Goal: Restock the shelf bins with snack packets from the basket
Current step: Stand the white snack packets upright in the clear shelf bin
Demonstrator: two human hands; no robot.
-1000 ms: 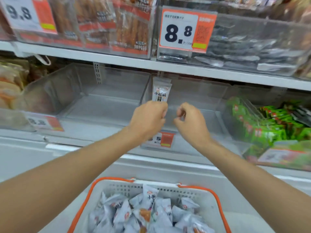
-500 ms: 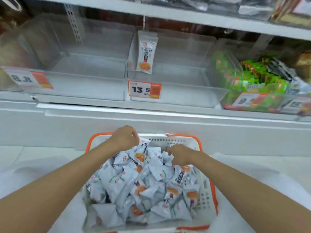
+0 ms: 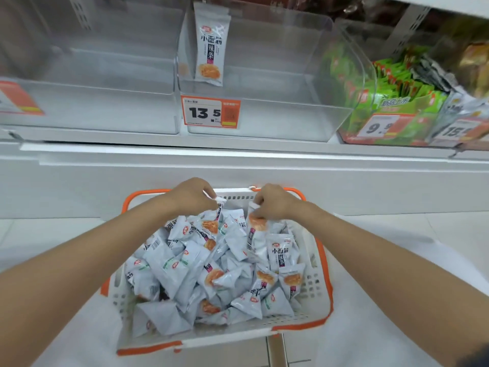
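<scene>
Shelf bin [image 3: 277, 49] closer than before; left hand [image 3: 192, 195], right hand [image 3: 274, 203] newly on packets [image 3: 258, 224].

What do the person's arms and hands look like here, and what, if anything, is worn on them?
The left forearm and right forearm are bare, with no sleeve over them. The left hand and right hand wear no gloves; no watch, bracelet or ring shows. A dark patch in the lower right corner may be clothing, too small to tell.
</scene>
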